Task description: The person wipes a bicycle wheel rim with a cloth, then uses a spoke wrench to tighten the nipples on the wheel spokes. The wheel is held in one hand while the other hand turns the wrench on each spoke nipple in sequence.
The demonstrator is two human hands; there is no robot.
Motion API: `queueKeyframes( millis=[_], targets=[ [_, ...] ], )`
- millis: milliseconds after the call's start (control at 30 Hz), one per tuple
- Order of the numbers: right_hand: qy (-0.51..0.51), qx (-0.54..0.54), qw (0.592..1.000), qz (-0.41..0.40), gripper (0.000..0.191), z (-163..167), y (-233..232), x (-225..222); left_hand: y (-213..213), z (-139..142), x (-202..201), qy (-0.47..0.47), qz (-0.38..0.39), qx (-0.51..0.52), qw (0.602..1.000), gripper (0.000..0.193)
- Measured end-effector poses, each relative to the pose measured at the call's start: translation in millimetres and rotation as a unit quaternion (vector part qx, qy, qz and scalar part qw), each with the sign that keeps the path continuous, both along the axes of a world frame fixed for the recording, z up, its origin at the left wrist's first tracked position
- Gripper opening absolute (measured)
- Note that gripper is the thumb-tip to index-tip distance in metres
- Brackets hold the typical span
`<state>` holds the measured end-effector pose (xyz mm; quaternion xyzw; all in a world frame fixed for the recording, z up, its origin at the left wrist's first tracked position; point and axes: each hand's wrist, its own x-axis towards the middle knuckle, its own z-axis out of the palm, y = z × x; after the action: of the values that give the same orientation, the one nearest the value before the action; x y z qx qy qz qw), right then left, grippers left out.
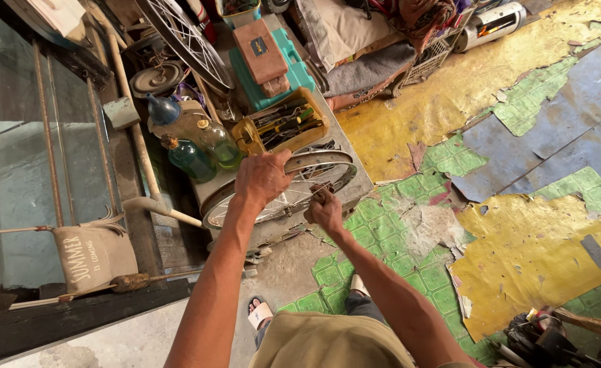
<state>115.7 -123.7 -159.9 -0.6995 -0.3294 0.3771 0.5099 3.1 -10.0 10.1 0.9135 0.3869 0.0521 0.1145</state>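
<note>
- The bicycle wheel point(283, 194) lies flat on a low grey surface point(356, 182), its metal rim and thin spokes facing up.
- The left hand point(263, 178) rests over the near-left part of the wheel's rim, fingers curled down around it in a hold.
- The right hand point(325, 210) sits at the wheel's near-right edge, fingers closed tight on a small tool point(321, 194) that meets the spokes; what kind of tool it is, I cannot tell.
- Just behind the wheel stands a yellow tray point(251, 140) of screwdrivers and other hand tools.
- To the wheel's left stand a green bottle point(190, 158) and a clear bottle point(220, 144), close together.
- Farther behind the wheel, a second spoked wheel point(186, 39) leans upright.
- Below the wheel, near its front edge, a sandalled foot point(259, 313) stands on bare concrete beside peeling green and yellow flooring point(518, 252).
</note>
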Motion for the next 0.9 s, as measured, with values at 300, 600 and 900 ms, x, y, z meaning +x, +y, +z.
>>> queueKeyframes(
  millis=[300,600,900],
  targets=[
    [-0.181,0.168,0.966,0.072,0.025,18.8,-27.0,24.5,2.8,-2.2,-3.2,0.000,0.019,-0.017,1.000,0.032],
    [-0.305,0.173,0.929,0.120,0.015,18.3,-9.3,2.0,1.0,-0.6,6.7,-0.007,0.013,-0.018,1.000,0.032],
    [-0.216,0.070,0.919,0.322,0.009,15.0,34.6,25.2,7.2,-10.8,3.9,-0.023,-0.009,0.003,1.000,0.033]
  ],
)
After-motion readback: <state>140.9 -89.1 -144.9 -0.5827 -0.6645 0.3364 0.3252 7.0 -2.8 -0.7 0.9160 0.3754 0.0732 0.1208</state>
